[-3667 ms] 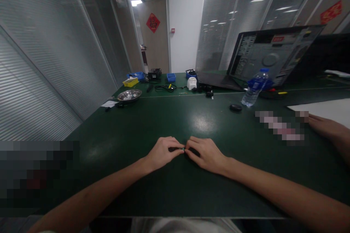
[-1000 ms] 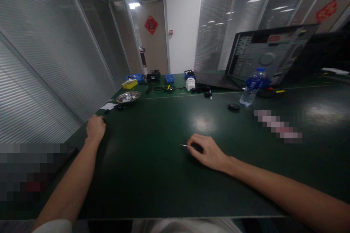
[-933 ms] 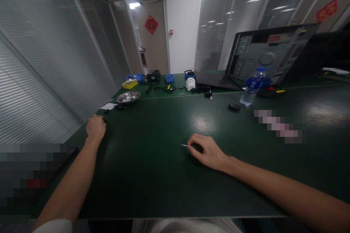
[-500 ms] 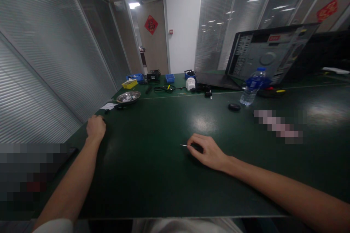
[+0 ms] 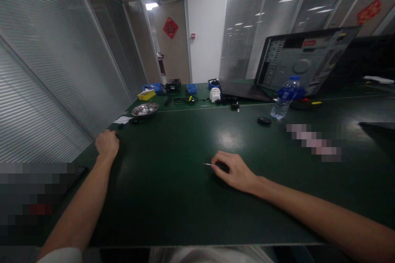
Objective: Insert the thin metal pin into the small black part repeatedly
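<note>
1. My right hand (image 5: 236, 170) rests on the green counter (image 5: 185, 205) with its grip closed around a small dark-handled screwdriver (image 5: 216, 165); the thin metal tip pokes out to the left of the fingers and lies low over the counter.
2. My left hand (image 5: 107, 144) sits curled at the counter's left edge, well apart from the screwdriver. A small dark thing shows at its fingertips, but I cannot tell whether the grip has hold of it.
3. Taking the screwdriver as my landmark: a metal bowl (image 5: 145, 109) stands far behind it and to the left, just beyond my left hand, with a scrap of white paper (image 5: 122, 119) beside it.
4. Behind the screwdriver and to the right lies a small black oval thing (image 5: 264, 121), and just past that a water bottle (image 5: 285, 98) with a blue cap and label stands upright.
5. Farther behind the bottle, an open computer case (image 5: 304, 61) leans with its inner panel facing me.
6. Straight behind the screwdriver, at the far end of the counter, I see a yellow tray (image 5: 147, 95), blue trays (image 5: 192, 88), a black cable (image 5: 185, 99) and a small white device (image 5: 214, 94).
7. To the screwdriver's right, a blurred patch lies on the counter; I cannot tell what it is.
</note>
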### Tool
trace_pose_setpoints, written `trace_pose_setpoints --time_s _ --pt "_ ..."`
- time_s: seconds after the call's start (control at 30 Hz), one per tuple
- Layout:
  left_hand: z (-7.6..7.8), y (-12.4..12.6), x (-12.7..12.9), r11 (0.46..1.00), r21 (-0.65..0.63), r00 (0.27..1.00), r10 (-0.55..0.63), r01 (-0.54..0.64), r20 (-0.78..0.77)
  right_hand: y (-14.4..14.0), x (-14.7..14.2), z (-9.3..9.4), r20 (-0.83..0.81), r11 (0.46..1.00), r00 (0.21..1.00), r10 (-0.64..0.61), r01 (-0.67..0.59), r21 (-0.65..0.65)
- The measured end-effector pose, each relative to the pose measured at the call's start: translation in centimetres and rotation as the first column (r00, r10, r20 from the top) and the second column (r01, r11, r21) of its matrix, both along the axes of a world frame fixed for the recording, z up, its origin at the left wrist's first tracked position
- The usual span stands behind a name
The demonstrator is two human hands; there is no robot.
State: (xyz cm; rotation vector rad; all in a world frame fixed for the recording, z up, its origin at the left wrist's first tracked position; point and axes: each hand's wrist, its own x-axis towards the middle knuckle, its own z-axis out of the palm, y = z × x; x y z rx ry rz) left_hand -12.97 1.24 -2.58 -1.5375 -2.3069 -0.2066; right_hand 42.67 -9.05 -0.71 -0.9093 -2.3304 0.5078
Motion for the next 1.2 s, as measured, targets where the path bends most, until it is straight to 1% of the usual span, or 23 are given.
trace_pose_setpoints --time_s 0.13,0.2,0.27,0.37,0.43,0.5,0.57,0.6,0.67,0.73,0.77,0.8,0.83,0.87,0.93,1.07,1.2 --pt "0.3 0.0 0.5 0.999 -0.012 0.999 -0.038 0.039 0.030 0.0 -0.1 0.1 0.015 1.000 1.000 -0.003 0.003 0.002" --pt "0.3 0.2 0.9 0.995 -0.021 0.994 -0.097 0.098 0.046 0.1 -0.1 0.1 0.017 1.000 1.000 0.005 -0.005 0.000" --pt "0.5 0.5 1.8 0.983 -0.035 0.982 -0.180 0.182 0.054 0.1 0.0 0.1 0.011 1.000 1.000 0.012 -0.012 -0.007" --pt "1.1 1.0 4.1 0.936 -0.060 0.936 -0.340 0.346 0.088 0.2 0.0 0.2 0.003 0.999 1.000 0.024 -0.024 -0.032" --pt "1.8 1.0 6.6 0.878 -0.072 0.875 -0.460 0.474 0.152 0.2 0.0 0.2 0.003 0.999 1.000 0.026 -0.026 -0.044" --pt "2.6 0.6 9.9 0.799 -0.073 0.787 -0.565 0.597 0.248 0.2 0.0 0.2 0.010 0.999 1.000 0.025 -0.025 -0.049" --pt "3.4 -0.4 13.8 0.701 -0.045 0.666 -0.653 0.712 0.361 0.3 -0.1 0.1 0.024 0.999 0.999 0.024 -0.023 -0.047" --pt "3.7 -1.2 15.9 0.632 -0.017 0.580 -0.700 0.775 0.417 0.3 -0.1 0.0 0.034 0.999 0.999 0.019 -0.018 -0.043" --pt "4.0 -3.2 20.3 0.473 0.059 0.379 -0.768 0.879 0.516 0.4 -0.1 -0.1 0.053 1.000 0.999 0.001 0.000 -0.027" --pt "4.0 -5.5 24.3 0.326 0.129 0.189 -0.780 0.937 0.597 0.4 -0.1 -0.3 0.068 1.000 0.997 -0.023 0.023 -0.006" --pt "3.9 -6.5 26.0 0.267 0.154 0.113 -0.767 0.951 0.632 0.4 -0.1 -0.5 0.071 0.999 0.997 -0.033 0.032 0.004" --pt "3.7 -7.4 27.4 0.228 0.176 0.057 -0.749 0.958 0.660 0.3 -0.2 -0.5 0.073 0.999 0.997 -0.040 0.039 0.014" --pt "3.4 -8.1 28.4 0.207 0.194 0.021 -0.735 0.959 0.678 0.3 -0.2 -0.6 0.076 0.999 0.996 -0.047 0.045 0.023" --pt "3.2 -8.7 29.2 0.200 0.210 -0.001 -0.723 0.957 0.691 0.3 -0.2 -0.7 0.078 0.998 0.996 -0.052 0.050 0.032" --pt "2.8 -9.2 29.7 0.208 0.237 -0.020 -0.710 0.949 0.703 0.2 -0.3 -0.7 0.079 0.997 0.995 -0.062 0.059 0.043" --pt "2.5 -9.0 29.2 0.225 0.271 -0.042 -0.693 0.936 0.719 0.2 -0.4 -0.6 0.088 0.996 0.993 -0.082 0.079 0.040" --pt "2.3 -8.7 29.0 0.227 0.260 -0.034 -0.688 0.938 0.725 0.2 -0.4 -0.4 0.090 0.995 0.991 -0.095 0.093 0.024"
